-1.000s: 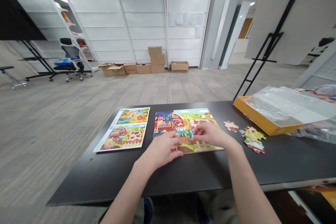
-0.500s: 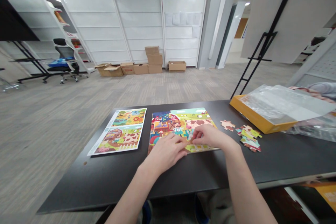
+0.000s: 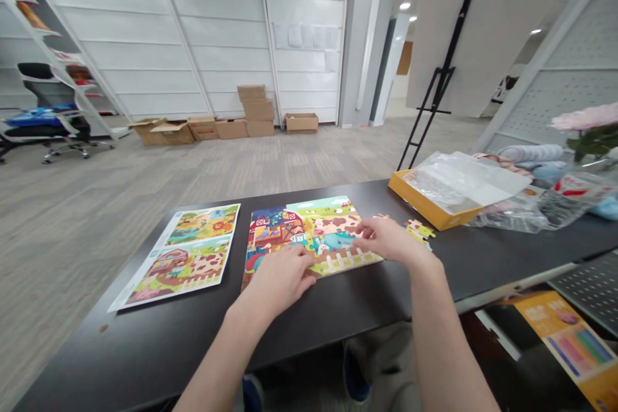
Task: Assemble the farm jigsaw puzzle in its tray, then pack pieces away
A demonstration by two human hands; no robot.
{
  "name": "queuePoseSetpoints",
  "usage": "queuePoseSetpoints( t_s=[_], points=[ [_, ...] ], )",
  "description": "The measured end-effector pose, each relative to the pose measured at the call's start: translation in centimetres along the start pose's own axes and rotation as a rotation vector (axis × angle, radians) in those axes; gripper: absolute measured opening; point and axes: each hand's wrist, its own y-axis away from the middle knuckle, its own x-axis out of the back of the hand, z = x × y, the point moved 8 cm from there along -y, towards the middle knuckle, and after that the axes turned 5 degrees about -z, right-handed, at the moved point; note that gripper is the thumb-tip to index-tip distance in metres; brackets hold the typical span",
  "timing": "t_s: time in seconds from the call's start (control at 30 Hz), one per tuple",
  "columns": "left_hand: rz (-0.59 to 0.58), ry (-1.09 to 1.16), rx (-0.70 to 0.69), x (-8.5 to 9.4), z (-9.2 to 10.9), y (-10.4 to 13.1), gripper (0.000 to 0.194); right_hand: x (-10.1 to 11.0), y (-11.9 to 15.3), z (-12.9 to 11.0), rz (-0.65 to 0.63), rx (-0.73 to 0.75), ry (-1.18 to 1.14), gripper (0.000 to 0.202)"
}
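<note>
A colourful farm jigsaw puzzle lies flat on the black table, with a barn, a spotted cow and a white fence on it. A plain blue patch shows near its middle right. My left hand rests on its lower left part, fingers laid out flat and holding nothing. Over the right edge of the puzzle is my right hand, its fingers bent but apart, with nothing visible between them. Loose puzzle pieces lie just beyond it, partly hidden by that hand.
A printed picture sheet lies to the left of the puzzle. At the right stand a yellow box tray with clear plastic in it and crumpled plastic bags. Beyond the table are an easel board and cardboard boxes.
My right hand has moved right from the puzzle's lower middle to its right edge, uncovering the fence and blue patch. My left hand stays on the puzzle. The view has turned right.
</note>
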Motion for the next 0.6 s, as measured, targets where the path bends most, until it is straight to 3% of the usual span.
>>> queuePoseSetpoints(
  t_s=[0.17,0.3,0.4,0.6],
  points=[
    [0.018,0.087,-0.006,0.2,-0.5,-0.2,0.023,4.7,3.3,9.3,0.205,-0.293,0.127,0.035],
    [0.028,0.125,0.011,0.2,-0.6,-0.2,0.024,5.5,5.1,14.6,0.181,-0.442,0.132,0.050],
    [0.021,0.142,0.015,0.3,-0.4,-0.3,0.023,4.6,5.3,15.3,0.092,-0.467,0.120,0.050],
    [0.005,0.162,0.029,0.1,-0.9,-0.6,0.021,3.3,4.7,14.1,0.007,-0.405,0.160,0.043]
  ],
)
